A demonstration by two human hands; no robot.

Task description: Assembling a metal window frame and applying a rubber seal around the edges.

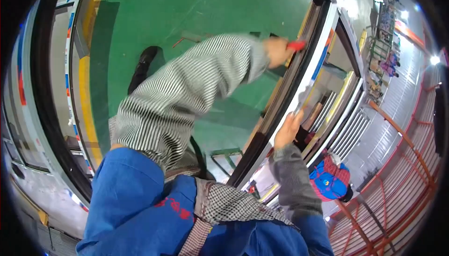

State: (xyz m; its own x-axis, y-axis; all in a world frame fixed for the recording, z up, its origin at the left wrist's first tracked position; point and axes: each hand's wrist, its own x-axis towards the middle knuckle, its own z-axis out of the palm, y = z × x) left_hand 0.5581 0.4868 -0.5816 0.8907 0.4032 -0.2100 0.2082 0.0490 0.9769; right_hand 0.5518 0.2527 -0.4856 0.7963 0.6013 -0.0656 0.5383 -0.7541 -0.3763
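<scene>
My left hand [277, 53], in a black-and-white striped sleeve, reaches across to the right and is closed round a small red object [296, 45]. Motion blurs both, so the object's kind does not show. It is against the dark inner edge of a large window frame [299, 76], which leans diagonally across the right and has white film with blue and orange patches on its face. Lower along that frame, my right hand [287, 129] is closed at the white face. From its fingers sticks up a slim grey metallic thing [301, 100], too blurred to name.
More film-covered frames [71, 73] stand at the left beside a yellow floor line [84, 97]. Green floor [187, 3] shows through the frame. A person in blue and red [329, 179] is beyond at the right, near orange-red railings [402, 139]. Metal profiles [348, 134] lie behind the frame.
</scene>
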